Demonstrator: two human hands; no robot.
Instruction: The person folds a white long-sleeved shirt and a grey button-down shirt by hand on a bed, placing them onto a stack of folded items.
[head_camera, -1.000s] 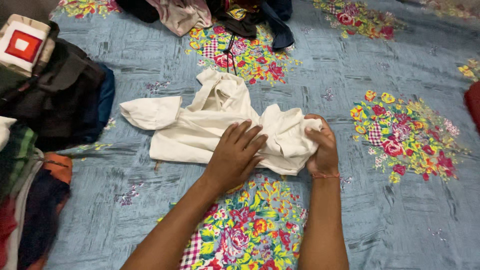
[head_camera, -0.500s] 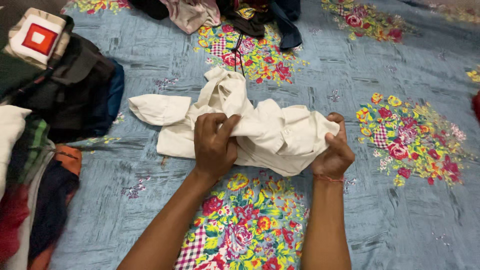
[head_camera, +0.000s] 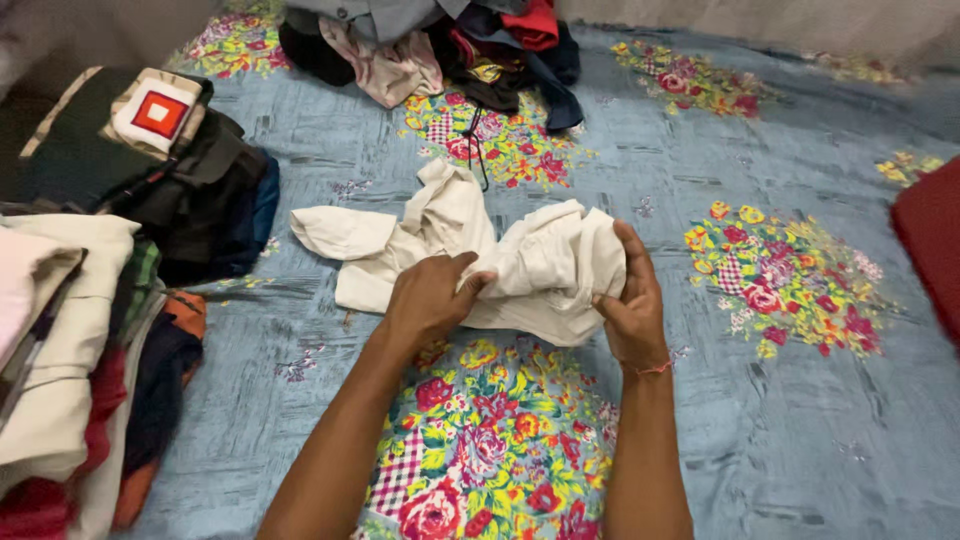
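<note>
A cream garment (head_camera: 470, 255) lies bunched on the blue floral bedsheet (head_camera: 800, 420), one sleeve trailing left. The left hand (head_camera: 428, 300) pinches a fold at its near edge while the right hand (head_camera: 630, 300) cups and grips the gathered right end, lifting it slightly so the cloth can be turned. Folded clothes stack (head_camera: 90, 300) at left; a loose heap (head_camera: 440, 45) sits beyond.
</note>
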